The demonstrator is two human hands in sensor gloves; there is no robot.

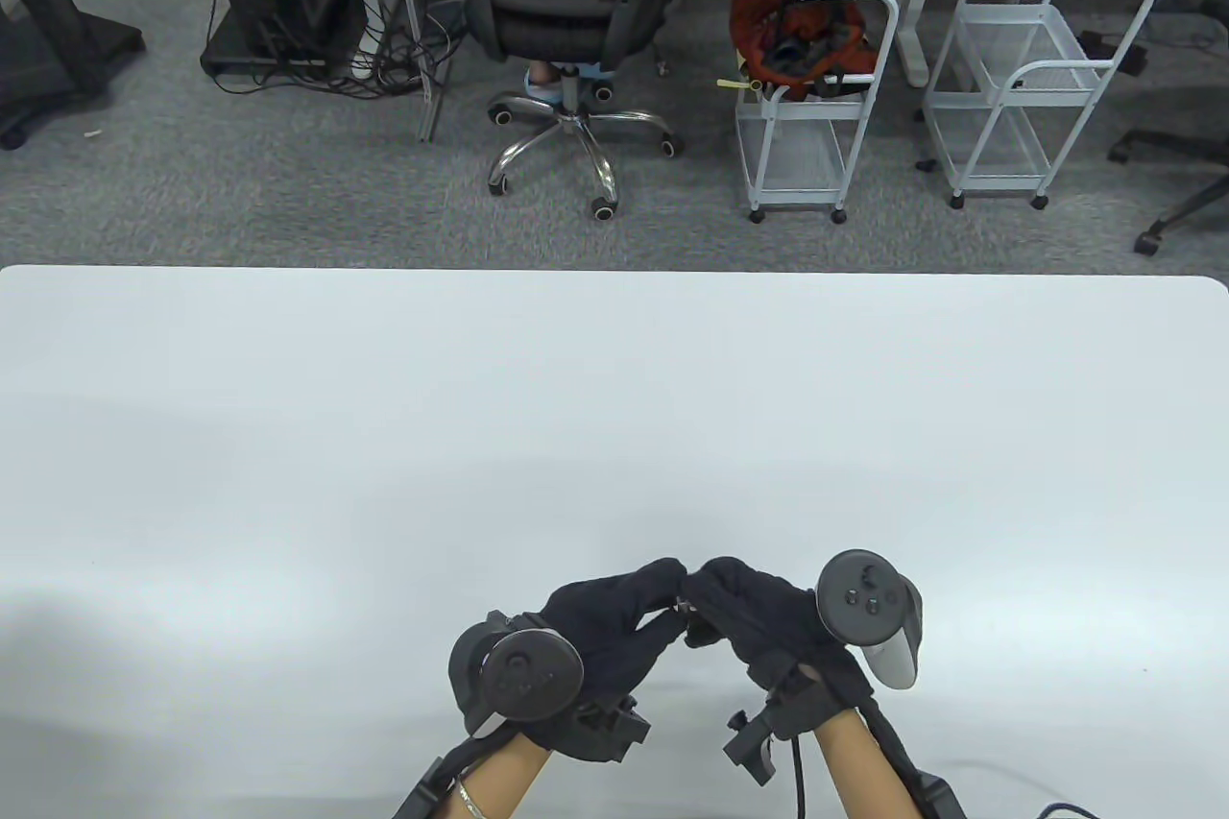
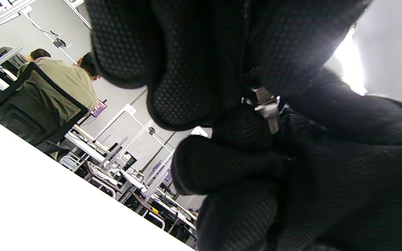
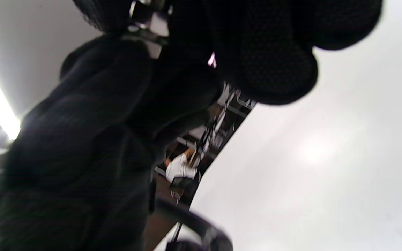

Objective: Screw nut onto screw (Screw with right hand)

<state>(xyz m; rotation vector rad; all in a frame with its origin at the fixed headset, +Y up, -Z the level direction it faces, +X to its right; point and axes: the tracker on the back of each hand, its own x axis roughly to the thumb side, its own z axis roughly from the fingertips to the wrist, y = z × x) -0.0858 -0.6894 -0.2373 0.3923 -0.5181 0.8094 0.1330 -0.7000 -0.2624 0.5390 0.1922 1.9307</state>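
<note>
Both gloved hands meet fingertip to fingertip just above the white table [image 1: 614, 435], near its front edge. My left hand [image 1: 662, 593] pinches the upper end of a small metal screw [image 2: 273, 124]. A silver nut [image 2: 265, 104] sits on its thread. My right hand [image 1: 706, 593] closes its fingers around the nut and the free end of the screw. In the table view only a small glint of the screw [image 1: 680, 608] shows between the fingertips. The right wrist view is blurred and shows a bit of metal [image 3: 145, 21] between dark fingers [image 3: 277, 73] at the top.
The white table stretches bare-looking ahead of the hands to its far edge [image 1: 614, 272]. Beyond it stand an office chair [image 1: 566, 12] and two white wire carts [image 1: 816, 108] on grey carpet.
</note>
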